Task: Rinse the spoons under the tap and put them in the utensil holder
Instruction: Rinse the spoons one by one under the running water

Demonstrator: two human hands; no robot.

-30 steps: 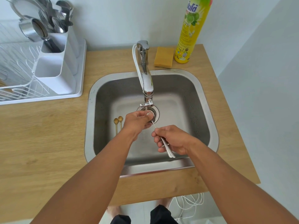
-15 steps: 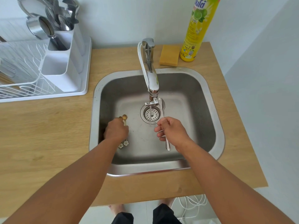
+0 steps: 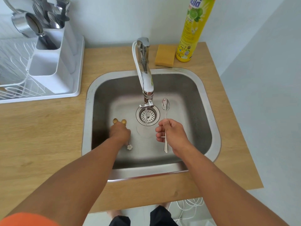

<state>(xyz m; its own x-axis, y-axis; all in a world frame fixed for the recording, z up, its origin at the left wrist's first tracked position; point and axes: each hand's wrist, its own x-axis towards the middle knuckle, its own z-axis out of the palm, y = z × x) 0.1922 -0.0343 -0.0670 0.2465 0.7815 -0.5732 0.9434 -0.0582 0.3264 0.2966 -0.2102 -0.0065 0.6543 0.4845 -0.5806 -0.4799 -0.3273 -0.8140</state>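
Observation:
My right hand [image 3: 171,133] grips a silver spoon [image 3: 165,105] by its handle, bowl pointing away, just right of the drain [image 3: 147,115]. A thin stream of water runs from the tap [image 3: 146,79] onto the drain. My left hand [image 3: 119,133] rests low on the sink floor over two small gold spoons [image 3: 119,121]; their bowls stick out beyond my fingers and a white flower end [image 3: 129,147] shows below my hand. Whether the fingers have closed on them is hidden. The white utensil holder [image 3: 53,62] stands at the back left with several utensils in it.
The steel sink [image 3: 210,111] is set in a wooden counter [image 3: 40,136]. A white dish rack [image 3: 14,75] sits left of the holder. A yellow sponge [image 3: 164,57] and a tall yellow soap bottle [image 3: 193,30] stand behind the sink.
My left hand left the silver spoon under the tap and dropped left onto the gold spoons. My right hand shifted the silver spoon to the right of the stream.

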